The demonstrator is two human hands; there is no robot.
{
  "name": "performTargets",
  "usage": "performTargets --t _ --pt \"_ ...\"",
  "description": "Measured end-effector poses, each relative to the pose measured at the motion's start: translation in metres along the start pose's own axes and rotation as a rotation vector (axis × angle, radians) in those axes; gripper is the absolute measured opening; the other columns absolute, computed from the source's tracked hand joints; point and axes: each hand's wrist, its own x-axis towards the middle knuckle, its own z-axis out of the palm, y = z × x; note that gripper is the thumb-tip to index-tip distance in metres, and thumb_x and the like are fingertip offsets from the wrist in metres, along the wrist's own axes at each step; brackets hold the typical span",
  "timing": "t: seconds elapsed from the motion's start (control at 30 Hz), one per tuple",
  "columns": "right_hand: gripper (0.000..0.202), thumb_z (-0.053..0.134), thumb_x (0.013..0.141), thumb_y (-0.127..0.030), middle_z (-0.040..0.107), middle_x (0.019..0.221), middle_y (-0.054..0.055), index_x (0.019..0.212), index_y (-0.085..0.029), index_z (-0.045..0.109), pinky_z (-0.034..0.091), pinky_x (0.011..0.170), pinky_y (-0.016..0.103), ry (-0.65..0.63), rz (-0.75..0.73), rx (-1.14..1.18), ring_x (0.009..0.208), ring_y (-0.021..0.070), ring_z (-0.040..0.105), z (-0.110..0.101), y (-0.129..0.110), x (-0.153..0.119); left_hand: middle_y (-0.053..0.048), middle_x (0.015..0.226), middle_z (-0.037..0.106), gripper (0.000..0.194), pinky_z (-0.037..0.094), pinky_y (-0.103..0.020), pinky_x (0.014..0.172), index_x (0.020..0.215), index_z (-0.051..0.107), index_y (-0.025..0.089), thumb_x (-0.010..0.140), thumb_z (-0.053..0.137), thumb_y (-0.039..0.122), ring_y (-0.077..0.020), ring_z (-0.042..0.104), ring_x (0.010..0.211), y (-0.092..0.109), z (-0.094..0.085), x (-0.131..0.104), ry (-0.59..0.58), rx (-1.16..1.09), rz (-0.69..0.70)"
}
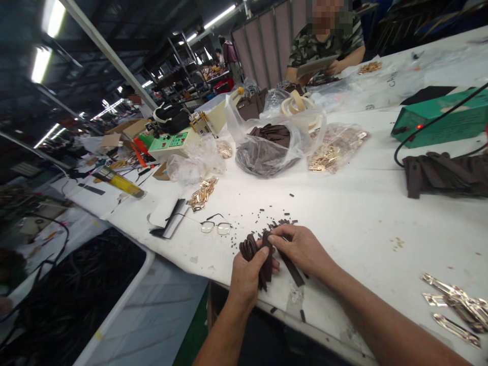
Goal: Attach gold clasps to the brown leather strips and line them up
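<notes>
My left hand (pixel 246 274) is wrapped round a bundle of dark brown straps (pixel 249 248), folded into loops at the top. With thumb and fingertips, my right hand (pixel 303 249) pinches the top of one strap (pixel 268 254) at the bundle's right side. Another dark brown strip (pixel 292 269) lies slanting on the table below my right hand. Small dark offcuts (pixel 284 222) are scattered on the white table just beyond both hands.
Eyeglasses (pixel 216 227) and gold metal pieces (pixel 203 194) lie to the left. Behind stands a plastic bag of brown straps (pixel 267 152). More metal pieces (pixel 457 305) and a green box (pixel 438 117) are at right. A bin (pixel 114 310) of dark strips stands lower left. A person sits opposite.
</notes>
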Motion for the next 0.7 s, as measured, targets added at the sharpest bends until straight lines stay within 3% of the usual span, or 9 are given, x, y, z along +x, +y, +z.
performTargets --t 0.13,0.23,0.33,0.4,0.47,0.53,0.6,0.7 --pt "0.019 0.060 0.086 -0.034 0.074 0.078 0.000 0.082 -0.022 0.075 0.049 0.071 0.031 0.001 0.008 0.022 0.076 0.0191 0.067 -0.0010 -0.0011 -0.0004 -0.007 0.067 0.072 0.046 0.055 -0.027 0.054 0.104 0.068 0.009 0.073 0.080 0.041 -0.0179 0.066 0.053 -0.0004 -0.0001 0.0028 0.033 -0.061 -0.046" --pt "0.025 0.063 0.085 -0.036 0.073 0.081 0.002 0.099 -0.020 0.074 0.052 0.071 0.032 -0.003 0.059 0.139 0.075 0.0190 0.067 -0.0024 -0.0029 -0.0010 -0.006 0.067 0.071 0.043 0.055 -0.027 0.053 0.103 0.068 0.011 0.073 0.081 0.039 -0.0176 0.066 0.054 -0.0010 0.0000 0.0056 0.039 -0.092 -0.045" --pt "0.052 0.071 0.078 -0.036 0.071 0.100 0.006 0.126 -0.018 0.062 0.054 0.070 0.031 0.020 0.100 0.378 0.079 0.0176 0.066 -0.0038 -0.0034 -0.0008 -0.006 0.069 0.071 0.042 0.056 -0.027 0.052 0.104 0.067 0.010 0.074 0.080 0.037 -0.0174 0.066 0.055 -0.0019 0.0003 0.0077 0.055 -0.099 -0.031" --pt "0.065 0.076 0.074 -0.034 0.067 0.114 0.009 0.134 -0.018 0.056 0.056 0.075 0.031 0.044 0.094 0.501 0.085 0.0173 0.067 -0.0050 -0.0028 -0.0004 -0.005 0.068 0.070 0.042 0.054 -0.026 0.050 0.104 0.067 0.010 0.074 0.080 0.036 -0.0170 0.065 0.054 -0.0027 0.0006 0.0087 0.083 -0.092 -0.016" --pt "0.063 0.077 0.075 -0.034 0.067 0.115 0.009 0.132 -0.018 0.056 0.056 0.078 0.032 0.063 0.074 0.550 0.087 0.0176 0.068 -0.0062 -0.0021 -0.0003 -0.004 0.066 0.069 0.038 0.053 -0.025 0.048 0.100 0.067 0.010 0.074 0.080 0.035 -0.0163 0.064 0.053 -0.0036 0.0012 0.0092 0.109 -0.083 0.008" --pt "0.048 0.071 0.083 -0.039 0.071 0.101 0.007 0.125 -0.017 0.063 0.057 0.074 0.032 0.093 0.051 0.526 0.079 0.0177 0.069 -0.0070 -0.0020 -0.0012 -0.003 0.062 0.066 0.032 0.051 -0.024 0.047 0.092 0.067 0.010 0.075 0.079 0.035 -0.0150 0.062 0.051 -0.0044 0.0020 0.0093 0.124 -0.063 0.028" --pt "0.036 0.060 0.091 -0.045 0.072 0.088 0.006 0.112 -0.017 0.070 0.056 0.070 0.031 0.160 0.024 0.426 0.072 0.0174 0.069 -0.0069 -0.0028 -0.0030 -0.002 0.059 0.064 0.029 0.049 -0.024 0.047 0.085 0.067 0.009 0.075 0.080 0.034 -0.0139 0.059 0.049 -0.0049 0.0030 0.0090 0.139 -0.048 0.038" --pt "0.035 0.053 0.096 -0.047 0.073 0.086 0.005 0.098 -0.019 0.074 0.055 0.069 0.029 0.258 -0.061 0.236 0.071 0.0164 0.068 -0.0048 -0.0041 -0.0060 -0.001 0.066 0.066 0.033 0.049 -0.023 0.048 0.091 0.068 0.011 0.071 0.083 0.032 -0.0129 0.060 0.050 -0.0046 0.0045 0.0085 0.154 -0.085 0.044"
